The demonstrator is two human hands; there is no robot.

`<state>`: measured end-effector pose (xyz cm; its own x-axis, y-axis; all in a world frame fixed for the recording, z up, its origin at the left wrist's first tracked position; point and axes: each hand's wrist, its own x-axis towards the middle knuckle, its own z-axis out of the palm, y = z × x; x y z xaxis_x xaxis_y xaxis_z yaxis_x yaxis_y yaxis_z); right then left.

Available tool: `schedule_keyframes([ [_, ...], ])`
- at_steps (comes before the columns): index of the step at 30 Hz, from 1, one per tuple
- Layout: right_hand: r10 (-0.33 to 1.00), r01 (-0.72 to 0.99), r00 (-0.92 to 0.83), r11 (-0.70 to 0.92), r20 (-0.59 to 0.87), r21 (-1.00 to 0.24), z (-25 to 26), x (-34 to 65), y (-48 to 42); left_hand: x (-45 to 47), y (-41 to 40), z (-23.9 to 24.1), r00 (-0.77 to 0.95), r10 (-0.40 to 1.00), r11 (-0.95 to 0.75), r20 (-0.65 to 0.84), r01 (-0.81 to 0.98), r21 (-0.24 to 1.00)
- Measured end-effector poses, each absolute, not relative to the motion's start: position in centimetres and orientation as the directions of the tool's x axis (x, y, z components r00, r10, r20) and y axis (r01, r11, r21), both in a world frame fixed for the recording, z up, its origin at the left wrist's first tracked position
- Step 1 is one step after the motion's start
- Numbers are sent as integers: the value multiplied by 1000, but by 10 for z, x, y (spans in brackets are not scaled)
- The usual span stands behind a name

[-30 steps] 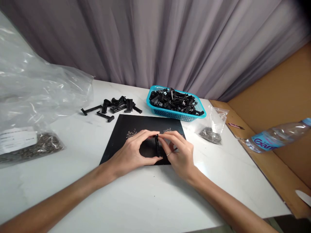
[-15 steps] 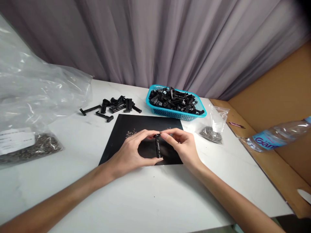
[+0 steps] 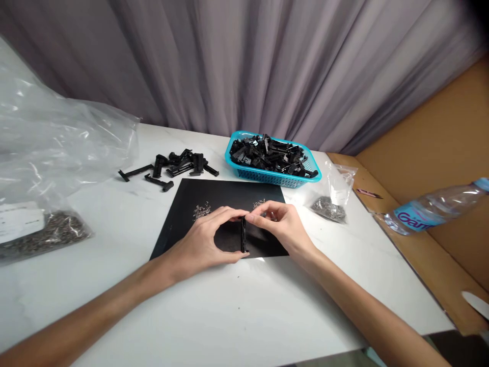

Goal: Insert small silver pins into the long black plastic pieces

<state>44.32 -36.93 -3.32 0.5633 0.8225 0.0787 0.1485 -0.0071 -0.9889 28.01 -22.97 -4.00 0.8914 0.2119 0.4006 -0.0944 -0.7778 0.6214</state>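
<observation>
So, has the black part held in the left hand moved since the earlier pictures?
Yes, slightly. Against the black mat, the black part in the left hand now appears lower in the view, its bottom end nearer the mat's near edge.

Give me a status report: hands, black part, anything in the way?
Left hand gripping black part end to end. Right hand, fingertips at the end opposite left thumb. Metal bits on black mat beyond; none seen blocking.
</observation>
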Motion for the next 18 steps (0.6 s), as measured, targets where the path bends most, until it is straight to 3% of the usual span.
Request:
schedule_keyframes([
  [11,877,295,474,-69,84,-953,-33,448,-373,282,-231,-39,910,248,-767,333,-26,642],
  [18,785,614,505,-34,359,-789,-17,462,-388,280,-226,-39,931,258,-771,257,38,635],
])
